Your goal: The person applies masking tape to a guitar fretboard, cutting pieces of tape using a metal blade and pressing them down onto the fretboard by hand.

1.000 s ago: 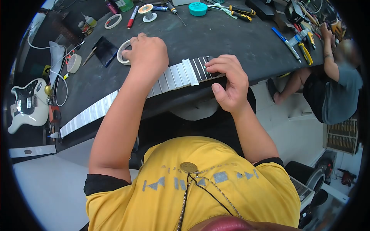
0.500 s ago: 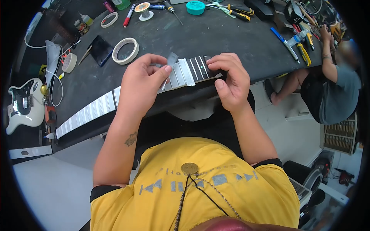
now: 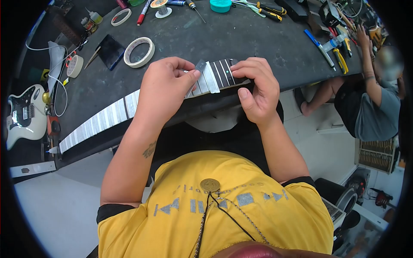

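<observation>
A guitar neck (image 3: 115, 111) lies along the bench's front edge, its fretboard mostly covered with strips of silvery-white tape. Dark wood and metal frets (image 3: 223, 74) show bare near its right end. My left hand (image 3: 167, 88) is closed, thumb and fingers pinching a small flat grey metal plate (image 3: 201, 65) over the taped frets; its lower part is partly hidden by the fingers. At the neck's right end, the fingertips of my right hand (image 3: 260, 88) rest on the fretboard, with the thumb spread apart below the neck's edge.
Behind the neck lie a tape roll (image 3: 139, 52) and a dark flat device (image 3: 111, 51). A white guitar body (image 3: 32, 114) is at the left. Pliers (image 3: 340, 61) and a blue pen (image 3: 314, 41) lie right, near another person (image 3: 374, 107). A screwdriver (image 3: 195, 10) lies at the back.
My left hand has slid right along the neck with the metal plate, closer to the bare frets. My right hand stays in nearly the same place. The view has shifted slightly.
</observation>
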Demonstrator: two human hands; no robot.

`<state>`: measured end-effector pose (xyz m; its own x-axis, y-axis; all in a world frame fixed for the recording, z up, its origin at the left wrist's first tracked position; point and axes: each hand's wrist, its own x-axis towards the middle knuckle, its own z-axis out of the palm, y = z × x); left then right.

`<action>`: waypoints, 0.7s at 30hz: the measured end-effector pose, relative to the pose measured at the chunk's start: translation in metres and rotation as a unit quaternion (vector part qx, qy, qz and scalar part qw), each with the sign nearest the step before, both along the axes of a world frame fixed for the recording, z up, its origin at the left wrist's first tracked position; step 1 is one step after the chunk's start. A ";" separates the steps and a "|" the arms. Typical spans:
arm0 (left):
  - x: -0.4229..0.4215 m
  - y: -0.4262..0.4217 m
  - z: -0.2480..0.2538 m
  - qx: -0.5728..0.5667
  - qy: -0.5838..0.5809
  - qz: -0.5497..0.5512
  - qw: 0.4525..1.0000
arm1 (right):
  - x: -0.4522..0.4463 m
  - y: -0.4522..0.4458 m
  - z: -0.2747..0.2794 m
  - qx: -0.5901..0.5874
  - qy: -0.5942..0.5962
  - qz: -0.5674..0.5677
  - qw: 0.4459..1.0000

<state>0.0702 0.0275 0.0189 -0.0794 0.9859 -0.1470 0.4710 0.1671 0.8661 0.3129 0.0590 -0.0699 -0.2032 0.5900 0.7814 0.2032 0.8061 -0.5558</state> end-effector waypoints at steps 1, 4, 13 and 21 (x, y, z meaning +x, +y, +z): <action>0.001 0.000 0.000 0.001 0.002 0.002 1.000 | 0.000 0.000 0.000 -0.001 0.001 0.000 1.000; 0.003 -0.002 0.002 0.002 0.009 0.005 1.000 | 0.001 0.000 0.000 0.000 0.005 0.003 1.000; 0.007 -0.006 0.000 0.023 0.049 -0.007 0.999 | 0.000 0.001 0.002 0.011 0.008 -0.001 1.000; 0.018 -0.027 0.014 0.005 0.092 -0.035 0.995 | 0.000 0.000 0.001 0.007 0.007 -0.005 1.000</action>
